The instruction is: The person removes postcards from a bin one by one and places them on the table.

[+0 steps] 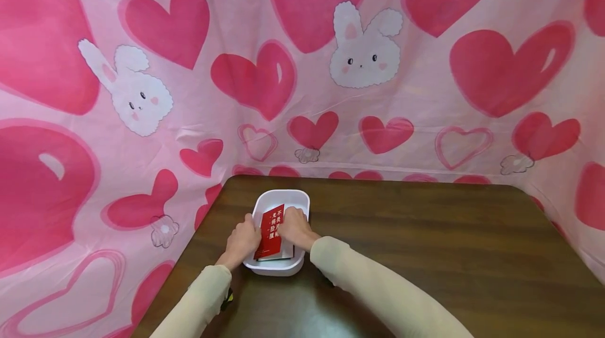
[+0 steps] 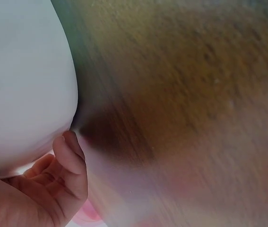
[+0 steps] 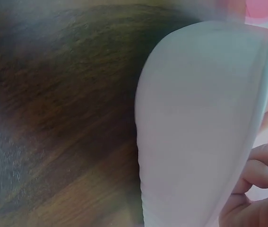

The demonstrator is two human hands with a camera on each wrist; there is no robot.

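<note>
A white plastic basin (image 1: 276, 271) with rounded corners stands on the table, near its left side. Inside it a red booklet (image 1: 268, 241) with pale Chinese characters lies slanted, and a pale layer like pages shows beneath its lower edge. My left hand (image 1: 242, 241) holds the basin's left rim, its thumb side close to the booklet; in the left wrist view a fingertip meets the basin's outer wall. My right hand (image 1: 298, 228) reaches over the right rim with bent fingers and grips the booklet's right part, covering some characters. The right wrist view hides its fingertips behind the basin wall.
The brown wooden table (image 1: 425, 254) extends far to the right of the basin. A pink cloth (image 1: 321, 96) printed with hearts and rabbits hangs behind the table and along its left side. Something dark and yellow (image 1: 228, 298) shows beneath the left sleeve.
</note>
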